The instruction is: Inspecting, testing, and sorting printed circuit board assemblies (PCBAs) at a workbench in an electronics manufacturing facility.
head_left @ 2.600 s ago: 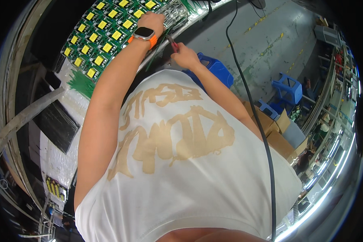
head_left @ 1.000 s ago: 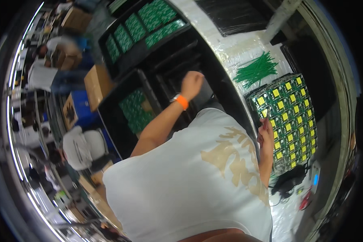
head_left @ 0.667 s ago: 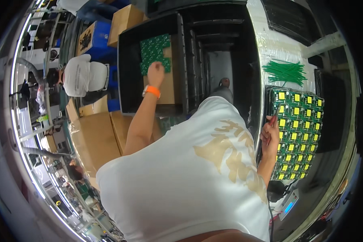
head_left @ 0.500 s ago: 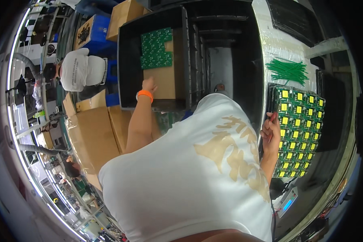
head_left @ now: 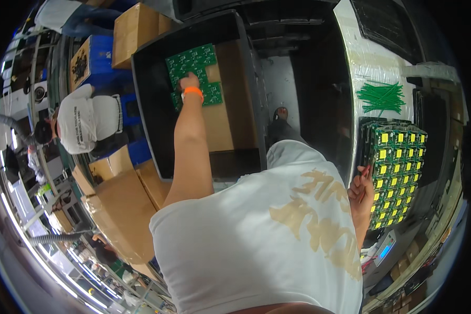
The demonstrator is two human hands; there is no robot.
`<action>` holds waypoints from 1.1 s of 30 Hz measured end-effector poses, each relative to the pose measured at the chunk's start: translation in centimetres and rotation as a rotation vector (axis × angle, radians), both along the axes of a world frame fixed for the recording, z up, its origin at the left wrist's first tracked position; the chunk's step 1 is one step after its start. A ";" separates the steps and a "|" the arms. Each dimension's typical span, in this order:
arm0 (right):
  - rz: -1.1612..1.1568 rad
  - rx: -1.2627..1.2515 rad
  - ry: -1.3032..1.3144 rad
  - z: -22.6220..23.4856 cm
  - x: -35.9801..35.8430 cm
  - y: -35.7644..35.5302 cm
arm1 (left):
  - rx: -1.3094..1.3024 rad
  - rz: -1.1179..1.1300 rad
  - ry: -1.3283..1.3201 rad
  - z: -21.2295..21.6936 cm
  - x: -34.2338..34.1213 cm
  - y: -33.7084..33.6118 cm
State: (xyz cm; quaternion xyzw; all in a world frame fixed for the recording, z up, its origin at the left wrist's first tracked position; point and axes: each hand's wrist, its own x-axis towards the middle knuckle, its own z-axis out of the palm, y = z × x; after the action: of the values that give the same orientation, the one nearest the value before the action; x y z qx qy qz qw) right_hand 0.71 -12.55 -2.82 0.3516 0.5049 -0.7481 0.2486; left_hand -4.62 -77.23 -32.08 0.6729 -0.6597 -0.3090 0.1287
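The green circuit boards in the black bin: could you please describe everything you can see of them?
The green circuit boards are flat panels with small pale markings, lying in an uneven cluster on brown cardboard inside the black bin. Their outline is stepped, as if some are missing. The left hand, with an orange wristband, rests on them.

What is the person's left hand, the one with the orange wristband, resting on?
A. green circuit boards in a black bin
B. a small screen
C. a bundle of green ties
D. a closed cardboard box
A: the left hand lies on the green circuit boards spread over cardboard inside the black bin, far from the green ties on the bench.
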 end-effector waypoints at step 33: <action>0.367 -0.169 0.191 1.8 0.0 -0.5 | 0.410 -0.366 1.071 21.2 12.9 10.2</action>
State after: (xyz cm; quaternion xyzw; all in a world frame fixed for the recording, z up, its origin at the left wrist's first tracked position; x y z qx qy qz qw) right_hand 0.75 -13.04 -0.99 0.1592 0.5173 -0.7599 0.3600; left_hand 8.31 -67.00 -10.88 0.3102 -0.5351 -0.7431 0.2553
